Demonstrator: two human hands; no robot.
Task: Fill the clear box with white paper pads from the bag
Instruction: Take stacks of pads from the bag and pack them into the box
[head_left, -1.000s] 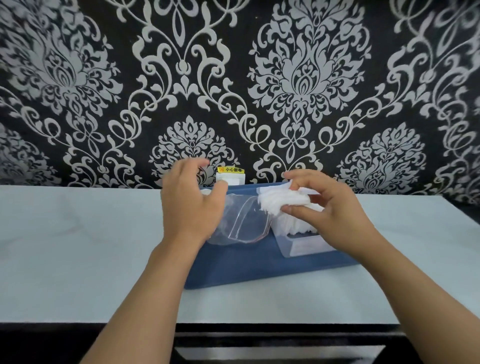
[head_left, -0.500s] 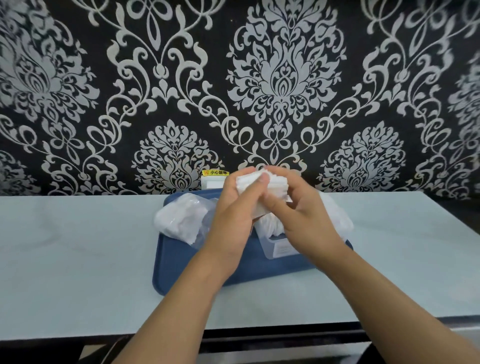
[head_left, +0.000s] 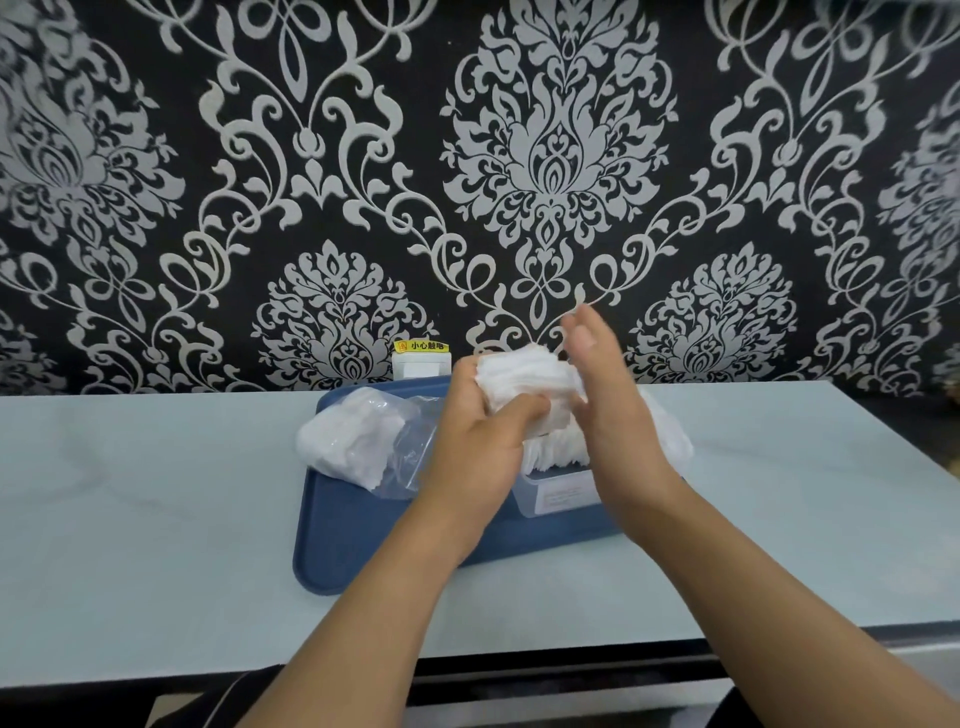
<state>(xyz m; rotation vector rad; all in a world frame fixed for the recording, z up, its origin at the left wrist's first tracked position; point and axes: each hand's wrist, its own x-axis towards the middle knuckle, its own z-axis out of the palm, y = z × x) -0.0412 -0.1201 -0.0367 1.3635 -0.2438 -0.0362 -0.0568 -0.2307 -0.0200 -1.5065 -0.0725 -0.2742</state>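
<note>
So the left hand (head_left: 480, 436) is wrapped around a wad of white paper pads (head_left: 527, 387), thumb curled across the front of the stack, holding it up in the air. The right hand (head_left: 605, 395) is right beside that stack on its far-right side, fingers straight and a bit motion-blurred, flat against the edge of the pads rather than gripping anything, like it's squaring them up.

Using the blue tray (head_left: 358, 540) as the landmark: the clear box (head_left: 558, 493) sits on the tray's right half, and it already has a row of pads standing in it, poking above the rim. The held stack is directly above the box, so the drop is basically straight down from the hands. The bag (head_left: 363, 441) lies on the tray's left half, crumpled and see-through, with a good lump of pads left inside. A little white thing with a yellow label (head_left: 422, 358) sits just behind the tray against the patterned wall (head_left: 561, 156). Tray's on a pale desk (head_left: 130, 493).

My read: the box looks pretty full, so the stack needs to go in on edge, lined up with the ones already standing there. The left hand has the load and is the one over the box; the right can guide. I'd guess the risk is pads fanning out or flopping over the rim.
</note>
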